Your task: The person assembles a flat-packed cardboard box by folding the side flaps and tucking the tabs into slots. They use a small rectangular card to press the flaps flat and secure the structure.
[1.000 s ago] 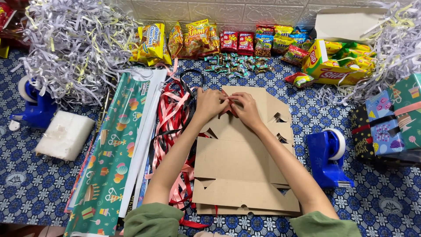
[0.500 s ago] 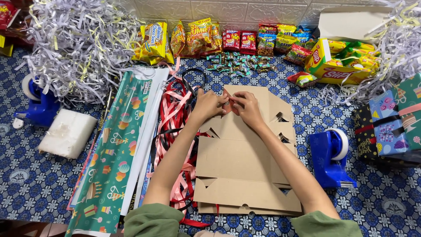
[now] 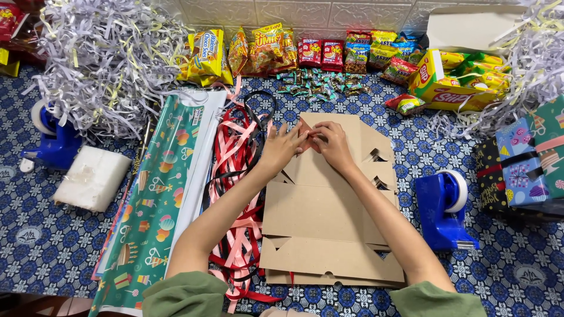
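Little is changed since earlier: flat cardboard box blank [image 3: 329,223] is pinched at its far flap by left hand [image 3: 281,148] and right hand [image 3: 333,144], closed for folding, centre frame.

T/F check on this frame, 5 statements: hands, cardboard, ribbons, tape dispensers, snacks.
1. Both hands work at the far end of the flat cardboard box blank. True: left hand and right hand meet there.
2. The ribbons lie right of the cardboard. False: they lie left of it.
3. Only one blue tape dispenser shows. False: one at right, one at far left.
4. Snack packets line the far wall. True.
5. The wrapping paper is plain white. False: green with party prints.
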